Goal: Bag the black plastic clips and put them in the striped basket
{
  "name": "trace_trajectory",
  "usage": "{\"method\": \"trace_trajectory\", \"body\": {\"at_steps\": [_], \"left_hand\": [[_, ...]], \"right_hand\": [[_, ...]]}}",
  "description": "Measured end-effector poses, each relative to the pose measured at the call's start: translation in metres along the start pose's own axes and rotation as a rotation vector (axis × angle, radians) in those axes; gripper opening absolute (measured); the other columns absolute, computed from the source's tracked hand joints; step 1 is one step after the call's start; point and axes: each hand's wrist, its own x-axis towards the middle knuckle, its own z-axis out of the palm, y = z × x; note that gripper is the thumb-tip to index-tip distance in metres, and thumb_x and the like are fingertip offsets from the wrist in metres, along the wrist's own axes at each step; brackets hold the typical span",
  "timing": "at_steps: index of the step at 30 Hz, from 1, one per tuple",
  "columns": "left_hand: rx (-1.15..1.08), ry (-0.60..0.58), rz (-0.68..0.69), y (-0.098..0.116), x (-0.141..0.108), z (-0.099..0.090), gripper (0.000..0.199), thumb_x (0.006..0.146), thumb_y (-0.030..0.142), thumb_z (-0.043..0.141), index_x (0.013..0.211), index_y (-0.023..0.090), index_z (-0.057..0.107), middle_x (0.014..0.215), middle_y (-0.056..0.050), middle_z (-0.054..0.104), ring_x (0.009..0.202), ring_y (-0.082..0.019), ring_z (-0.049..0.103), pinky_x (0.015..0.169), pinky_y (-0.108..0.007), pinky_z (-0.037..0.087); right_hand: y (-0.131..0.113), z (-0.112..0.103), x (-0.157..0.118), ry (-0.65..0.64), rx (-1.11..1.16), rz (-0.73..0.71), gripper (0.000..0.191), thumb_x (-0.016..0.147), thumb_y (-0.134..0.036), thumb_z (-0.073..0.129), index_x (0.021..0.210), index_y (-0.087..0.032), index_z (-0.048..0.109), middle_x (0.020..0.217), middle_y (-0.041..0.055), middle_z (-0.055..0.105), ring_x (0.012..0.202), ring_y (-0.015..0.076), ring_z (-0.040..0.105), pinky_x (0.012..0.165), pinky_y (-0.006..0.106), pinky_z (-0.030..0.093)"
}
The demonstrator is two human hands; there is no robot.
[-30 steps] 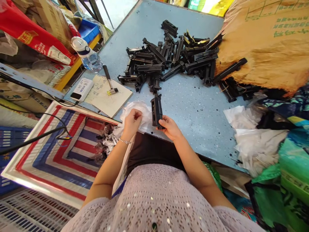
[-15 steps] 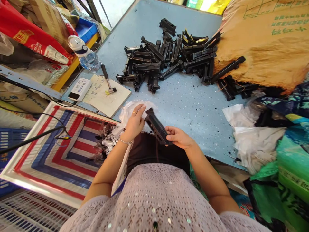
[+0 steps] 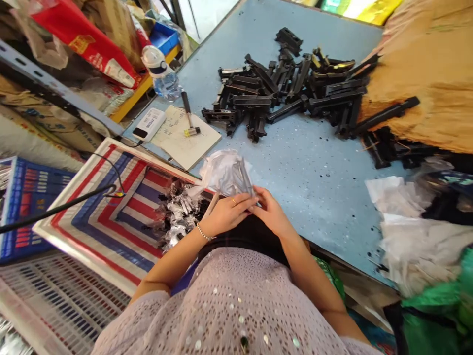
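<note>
A clear plastic bag (image 3: 224,172) lies at the table's near edge, with a long dark part showing greyish through its right side. My left hand (image 3: 232,213) is closed at the bag's lower right end, its fingers laid across the plastic. From the other side my right hand (image 3: 269,209) pinches the same end, and the two hands' fingertips meet there. The fingers partly hide the end of the bag. Farther back on the table lies a pile of black plastic parts (image 3: 254,101), long and narrow in shape.
A small hammer (image 3: 188,116) rests on a notebook (image 3: 199,146), near a white device (image 3: 149,124) and a water bottle (image 3: 164,81). Left of my lap, a striped crate (image 3: 99,207) holds several bagged parts (image 3: 181,209). An orange sack (image 3: 428,84) and plastic bags (image 3: 410,236) occupy the right.
The black part my right hand held is now inside the clear bag. My left hand has moved down and right to meet my right hand. The view has shifted left.
</note>
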Motion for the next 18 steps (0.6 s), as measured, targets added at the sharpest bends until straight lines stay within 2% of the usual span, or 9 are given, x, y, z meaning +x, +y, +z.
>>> {"method": "trace_trajectory", "body": {"at_steps": [2, 4, 5, 7, 9, 11, 14, 16, 18], "left_hand": [[-0.12, 0.072, -0.091, 0.011, -0.017, -0.039, 0.03, 0.095, 0.016, 0.057, 0.122, 0.022, 0.068, 0.115, -0.009, 0.074, 0.108, -0.019, 0.072, 0.093, -0.035, 0.06], [-0.252, 0.03, -0.262, 0.01, -0.043, -0.079, 0.025, 0.092, 0.014, 0.057, 0.109, 0.022, 0.073, 0.103, -0.006, 0.076, 0.097, -0.016, 0.073, 0.086, -0.03, 0.06], [-0.305, -0.038, -0.379, 0.003, -0.058, -0.095, 0.025, 0.09, 0.013, 0.057, 0.104, 0.022, 0.075, 0.098, -0.005, 0.077, 0.089, -0.016, 0.073, 0.081, -0.029, 0.06], [-0.342, -0.187, -0.622, -0.029, -0.088, -0.11, 0.025, 0.083, 0.015, 0.058, 0.095, 0.023, 0.078, 0.085, -0.003, 0.077, 0.072, -0.015, 0.071, 0.067, -0.028, 0.059], [-0.229, -0.203, -0.901, -0.074, -0.113, -0.103, 0.019, 0.076, 0.016, 0.062, 0.08, 0.023, 0.079, 0.061, 0.001, 0.069, 0.054, -0.015, 0.063, 0.058, -0.029, 0.056], [-0.13, -0.139, -1.001, -0.115, -0.128, -0.082, 0.015, 0.08, 0.019, 0.063, 0.073, 0.02, 0.076, 0.057, -0.001, 0.065, 0.059, -0.018, 0.064, 0.066, -0.035, 0.058], [-0.026, -0.071, -1.021, -0.149, -0.131, -0.046, 0.018, 0.094, 0.031, 0.064, 0.099, 0.016, 0.073, 0.092, -0.007, 0.072, 0.088, -0.021, 0.069, 0.082, -0.041, 0.059], [0.013, -0.058, -0.975, -0.154, -0.124, -0.03, 0.031, 0.097, 0.038, 0.063, 0.12, 0.018, 0.065, 0.12, -0.009, 0.067, 0.105, -0.022, 0.067, 0.089, -0.042, 0.059], [0.034, -0.053, -0.891, -0.153, -0.113, -0.02, 0.036, 0.098, 0.039, 0.062, 0.128, 0.02, 0.061, 0.131, -0.01, 0.062, 0.111, -0.022, 0.064, 0.092, -0.042, 0.058]], "right_hand": [[-0.012, -0.005, -0.014, -0.31, 0.093, 0.058, 0.047, 0.083, -0.036, 0.078, 0.127, -0.025, 0.064, 0.131, 0.0082, 0.07, 0.117, 0.0227, 0.068, 0.102, 0.041, 0.055], [-0.019, -0.012, -0.02, -0.499, 0.147, 0.114, 0.038, 0.088, -0.039, 0.075, 0.122, -0.024, 0.069, 0.123, 0.0093, 0.074, 0.108, 0.0219, 0.072, 0.095, 0.04, 0.059], [-0.019, -0.016, -0.019, -0.486, 0.157, 0.128, 0.034, 0.089, -0.039, 0.074, 0.119, -0.024, 0.071, 0.118, 0.0091, 0.076, 0.102, 0.0211, 0.073, 0.091, 0.039, 0.06], [-0.012, -0.021, -0.013, -0.286, 0.157, 0.14, 0.028, 0.09, -0.04, 0.074, 0.114, -0.026, 0.072, 0.111, 0.0072, 0.078, 0.095, 0.0191, 0.074, 0.088, 0.037, 0.06], [0.0, -0.023, -0.003, -0.053, 0.149, 0.146, 0.025, 0.088, -0.04, 0.076, 0.109, -0.028, 0.073, 0.108, 0.0057, 0.078, 0.097, 0.0188, 0.072, 0.089, 0.036, 0.059], [0.012, -0.024, 0.007, 0.057, 0.153, 0.162, 0.026, 0.084, -0.041, 0.078, 0.106, -0.027, 0.074, 0.107, 0.0053, 0.077, 0.097, 0.0193, 0.071, 0.088, 0.036, 0.059], [0.024, -0.022, 0.017, 0.095, 0.173, 0.196, 0.03, 0.079, -0.043, 0.082, 0.102, -0.025, 0.074, 0.101, 0.0052, 0.076, 0.088, 0.0179, 0.07, 0.082, 0.035, 0.059], [0.027, -0.021, 0.024, 0.103, 0.179, 0.212, 0.033, 0.076, -0.045, 0.083, 0.099, -0.023, 0.074, 0.097, 0.0053, 0.076, 0.083, 0.0171, 0.069, 0.081, 0.035, 0.059], [0.026, -0.024, 0.031, 0.1, 0.158, 0.21, 0.036, 0.075, -0.046, 0.083, 0.098, -0.021, 0.073, 0.096, 0.0058, 0.076, 0.082, 0.0172, 0.069, 0.081, 0.037, 0.058]]}}
